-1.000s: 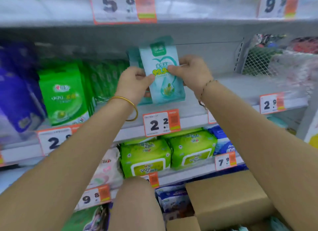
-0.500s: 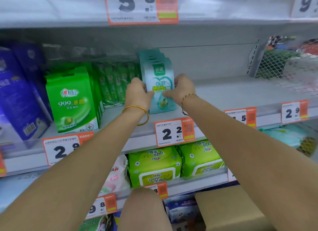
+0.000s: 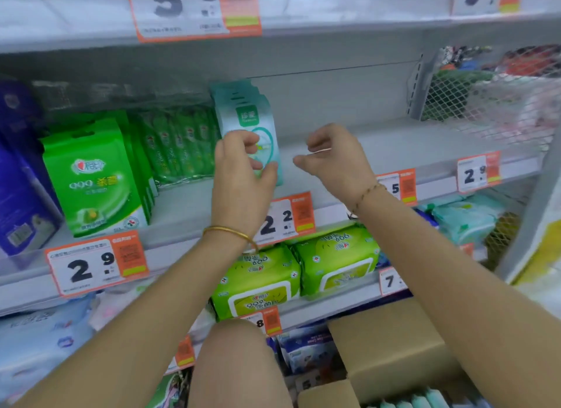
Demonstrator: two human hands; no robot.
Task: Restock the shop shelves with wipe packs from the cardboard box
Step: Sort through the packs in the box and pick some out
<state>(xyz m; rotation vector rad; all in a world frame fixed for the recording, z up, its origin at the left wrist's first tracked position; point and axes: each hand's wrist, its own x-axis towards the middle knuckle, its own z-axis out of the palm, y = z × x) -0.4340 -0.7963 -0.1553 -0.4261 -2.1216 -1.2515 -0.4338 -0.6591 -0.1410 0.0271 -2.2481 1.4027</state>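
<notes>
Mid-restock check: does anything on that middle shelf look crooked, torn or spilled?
Nothing stands out. The teal-and-white wipe packs stand upright in a tidy row on the grey metal shelf, right of the bright green packs; no tears or spills show.

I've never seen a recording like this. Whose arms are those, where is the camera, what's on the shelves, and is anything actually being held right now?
No machine here: these are a person's two bare arms, filmed by one wide-angle camera worn on the head, looking forward and down. The left hand hovers with curled fingers before a row of upright teal-and-white plastic wipe packs on the grey metal shelf; whether its grip touches the front pack cannot be told. The right hand is loosely curled beside them, its grip empty. Bright green plastic packs stand further left; lime-green soft packs lie one shelf down. The brown cardboard box sits bottom right.
</notes>
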